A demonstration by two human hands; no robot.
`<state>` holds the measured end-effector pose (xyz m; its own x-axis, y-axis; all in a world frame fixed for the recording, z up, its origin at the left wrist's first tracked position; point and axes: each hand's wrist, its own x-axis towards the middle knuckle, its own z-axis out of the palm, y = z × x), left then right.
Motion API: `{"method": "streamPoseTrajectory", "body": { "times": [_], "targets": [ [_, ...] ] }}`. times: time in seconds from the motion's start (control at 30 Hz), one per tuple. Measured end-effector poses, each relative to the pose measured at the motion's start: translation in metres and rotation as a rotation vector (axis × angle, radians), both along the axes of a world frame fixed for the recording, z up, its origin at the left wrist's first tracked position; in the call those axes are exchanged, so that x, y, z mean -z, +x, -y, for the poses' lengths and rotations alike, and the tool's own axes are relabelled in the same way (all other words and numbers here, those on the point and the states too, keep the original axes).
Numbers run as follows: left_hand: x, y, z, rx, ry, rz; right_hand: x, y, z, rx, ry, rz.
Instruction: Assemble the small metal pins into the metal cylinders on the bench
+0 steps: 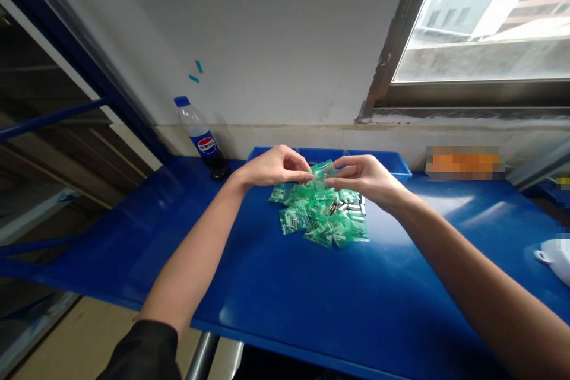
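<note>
My left hand (pixel 274 167) and my right hand (pixel 363 179) meet above a blue table (pixel 312 297), each pinching one side of a small green transparent bag (pixel 323 170). Directly below lies a pile of green bags (pixel 318 217) holding small parts. Beside the pile, on its right, rest several small black and silver parts (pixel 351 206). Both forearms reach in from the near edge.
A blue plastic bin (pixel 392 161) stands behind the hands against the wall. A Pepsi bottle (pixel 202 139) stands at the back left. A white object (pixel 556 255) lies at the right edge. Blue shelving (pixel 53 113) is on the left, a window (pixel 485 18) at upper right.
</note>
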<state>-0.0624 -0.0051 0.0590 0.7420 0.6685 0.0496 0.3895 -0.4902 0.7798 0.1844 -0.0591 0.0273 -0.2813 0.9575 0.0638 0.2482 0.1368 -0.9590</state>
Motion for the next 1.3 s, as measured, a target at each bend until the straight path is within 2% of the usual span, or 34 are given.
{"method": "streamPoseTrajectory", "body": {
  "times": [0.37,0.63,0.83,0.93,1.03,1.1,1.17,1.3],
  "targets": [
    [-0.003,-0.004,-0.002,-0.138,0.033,0.056,0.015,-0.018,-0.011,0.050,0.064,-0.168],
    [-0.005,-0.003,-0.003,-0.229,0.056,0.015,0.020,-0.018,-0.013,0.071,0.115,-0.078],
    [-0.003,-0.021,-0.018,-0.454,0.133,-0.031,0.029,-0.009,-0.021,0.131,0.115,0.084],
    [0.005,-0.033,-0.030,-0.627,0.284,-0.081,0.031,-0.005,-0.024,0.146,0.132,0.163],
    [0.018,-0.039,-0.041,-0.767,0.430,-0.067,0.033,-0.001,-0.026,0.152,0.221,0.301],
    [0.023,-0.039,-0.043,-0.768,0.471,-0.066,0.034,0.003,-0.027,0.128,0.306,0.462],
    [0.024,-0.034,-0.041,-0.703,0.501,-0.110,0.036,0.006,-0.028,0.086,0.370,0.639],
    [0.018,-0.017,-0.027,-0.384,0.432,-0.156,0.040,0.008,-0.027,0.043,0.397,0.850]
  ]
}}
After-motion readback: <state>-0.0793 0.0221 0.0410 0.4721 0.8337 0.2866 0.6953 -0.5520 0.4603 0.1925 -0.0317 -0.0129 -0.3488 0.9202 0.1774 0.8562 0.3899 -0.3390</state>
